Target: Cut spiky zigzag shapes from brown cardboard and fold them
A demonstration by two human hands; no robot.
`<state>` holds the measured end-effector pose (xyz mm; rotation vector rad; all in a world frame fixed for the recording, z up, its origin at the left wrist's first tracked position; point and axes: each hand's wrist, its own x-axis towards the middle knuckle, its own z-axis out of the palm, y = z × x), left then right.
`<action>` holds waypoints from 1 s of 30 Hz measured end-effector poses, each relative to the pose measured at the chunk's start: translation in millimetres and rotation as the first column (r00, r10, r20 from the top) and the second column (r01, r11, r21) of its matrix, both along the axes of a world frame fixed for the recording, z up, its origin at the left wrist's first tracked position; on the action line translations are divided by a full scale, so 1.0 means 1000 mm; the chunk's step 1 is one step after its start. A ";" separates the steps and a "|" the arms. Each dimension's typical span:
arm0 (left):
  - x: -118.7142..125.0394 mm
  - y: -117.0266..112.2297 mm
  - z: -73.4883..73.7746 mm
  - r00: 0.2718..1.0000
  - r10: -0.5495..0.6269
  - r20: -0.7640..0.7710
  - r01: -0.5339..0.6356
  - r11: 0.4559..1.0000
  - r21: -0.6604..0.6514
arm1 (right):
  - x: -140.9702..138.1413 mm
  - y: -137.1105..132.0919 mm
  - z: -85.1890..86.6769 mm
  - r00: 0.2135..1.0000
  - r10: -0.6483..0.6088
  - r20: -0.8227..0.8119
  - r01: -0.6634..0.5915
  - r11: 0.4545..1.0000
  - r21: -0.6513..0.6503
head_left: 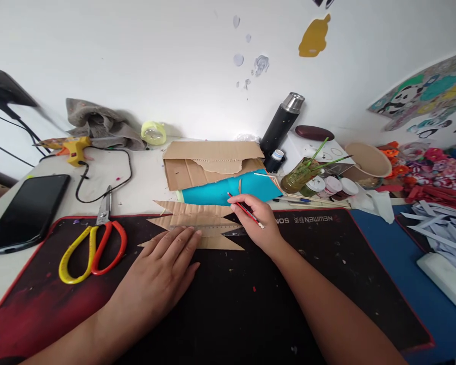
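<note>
A cut piece of brown cardboard (197, 209) with zigzag pointed ends lies on the black desk mat (228, 314). A clear ruler (216, 229) rests across it. My left hand (161, 271) lies flat, its fingers stretched over the ruler and the cardboard. Pinched in my right hand (264, 228) is a red and black pencil (251, 214), tilted, beside the cardboard's right end. Scissors (103, 217) with one yellow and one red handle lie left of the cardboard.
Behind the mat are a larger cardboard piece (209, 152), a blue sheet (213, 191) and a black thermos (281, 124). A phone (28, 210) and a yellow glue gun (77, 150) with its cord sit left. Right stand a jar with brushes (300, 175), small paint pots and paper strips (444, 223).
</note>
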<state>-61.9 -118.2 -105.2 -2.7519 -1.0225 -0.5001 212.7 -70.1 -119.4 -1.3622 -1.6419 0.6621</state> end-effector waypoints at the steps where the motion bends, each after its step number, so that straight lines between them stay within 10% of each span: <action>1: 0.000 0.000 0.000 1.000 0.000 0.003 0.000 1.000 -0.011 | 0.000 0.000 0.000 1.000 0.000 0.000 0.000 1.000 -0.004; 19: -0.007 -0.001 -0.010 0.961 -0.269 0.065 0.275 0.956 -0.107 | 0.003 0.006 0.002 0.969 -0.077 -0.235 0.070 0.997 -0.038; 30: -0.009 0.018 -0.010 0.995 -0.097 0.012 0.097 0.988 -0.118 | 0.003 0.011 0.005 0.839 -0.283 -0.464 0.274 0.958 -0.089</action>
